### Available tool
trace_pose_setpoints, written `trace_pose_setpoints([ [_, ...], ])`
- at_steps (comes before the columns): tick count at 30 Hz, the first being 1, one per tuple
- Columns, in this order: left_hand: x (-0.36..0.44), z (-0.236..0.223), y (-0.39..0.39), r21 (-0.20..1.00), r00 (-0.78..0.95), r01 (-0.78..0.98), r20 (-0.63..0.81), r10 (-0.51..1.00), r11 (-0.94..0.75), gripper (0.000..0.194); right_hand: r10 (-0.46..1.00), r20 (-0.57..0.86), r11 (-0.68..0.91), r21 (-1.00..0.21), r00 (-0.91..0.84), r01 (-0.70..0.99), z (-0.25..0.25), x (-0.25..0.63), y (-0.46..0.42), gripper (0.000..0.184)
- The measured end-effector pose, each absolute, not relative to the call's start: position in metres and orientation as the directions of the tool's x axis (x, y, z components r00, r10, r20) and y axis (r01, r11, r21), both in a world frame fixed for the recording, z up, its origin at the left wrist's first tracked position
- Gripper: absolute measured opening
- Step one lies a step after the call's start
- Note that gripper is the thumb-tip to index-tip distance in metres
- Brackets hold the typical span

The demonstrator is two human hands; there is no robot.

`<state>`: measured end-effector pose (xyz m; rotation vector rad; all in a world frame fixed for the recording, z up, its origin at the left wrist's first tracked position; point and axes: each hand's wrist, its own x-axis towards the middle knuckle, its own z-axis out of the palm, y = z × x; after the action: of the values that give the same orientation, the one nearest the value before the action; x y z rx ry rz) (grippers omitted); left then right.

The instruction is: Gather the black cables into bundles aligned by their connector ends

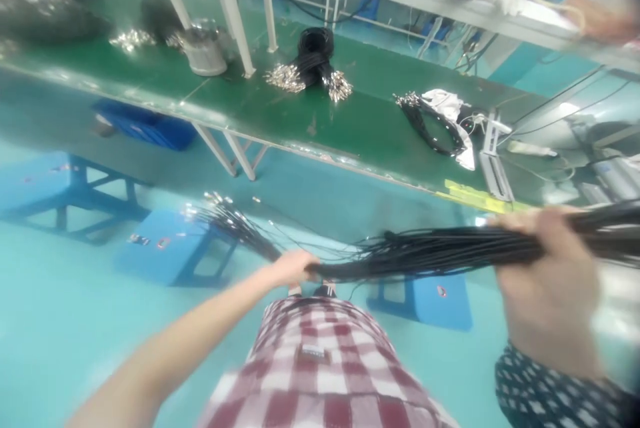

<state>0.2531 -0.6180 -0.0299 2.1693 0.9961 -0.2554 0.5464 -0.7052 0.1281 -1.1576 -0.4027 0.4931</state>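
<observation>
A thick bundle of black cables point(425, 256) stretches level between my hands. My left hand point(290, 267) is closed around it near the middle of the view. Beyond that hand the cable ends fan out to the left, tipped with silver connectors point(217, 205). My right hand point(547, 288) is closed around the bundle at the right, close to the camera. The cables run on past it out of the right edge. Below the bundle lies red and white checked cloth point(325, 361).
A long green workbench point(360, 128) runs across behind. On it lie a coiled black cable bundle with silver ends point(313, 61), another bundle beside white cloth point(435, 125) and a metal pot point(205, 51). Blue stools point(173, 248) point(430, 298) stand on the teal floor.
</observation>
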Motion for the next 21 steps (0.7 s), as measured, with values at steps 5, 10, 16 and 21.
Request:
trace_pose_setpoints([
  [5, 0.182, -0.027, -0.604, 0.468, 0.533, 0.778, -0.137, 0.835, -0.419, 0.034, 0.681, -0.004, 0.266, -0.931, 0.733, -0.252, 0.126, 0.532, -0.707, 0.032],
  [10, 0.180, -0.049, -0.627, 0.499, 0.175, 0.804, 0.321, 0.931, -0.323, 0.042, 0.716, 0.140, 0.411, -0.877, 0.684, -0.250, 0.139, 0.529, -0.706, 0.033],
  [16, 0.265, -0.064, -0.672, 0.722, 0.629, 0.618, -0.215, 0.747, -0.312, 0.027, 0.762, 0.174, 0.417, -0.869, 0.623, -0.268, 0.128, 0.506, -0.697, 0.029],
  [21, 0.316, -0.020, -0.664, 0.957, 0.612, 0.150, 0.108, 0.783, -0.249, 0.016, 0.798, 0.045, 0.325, -0.872, 0.601, -0.367, 0.114, 0.489, -0.698, 0.029],
])
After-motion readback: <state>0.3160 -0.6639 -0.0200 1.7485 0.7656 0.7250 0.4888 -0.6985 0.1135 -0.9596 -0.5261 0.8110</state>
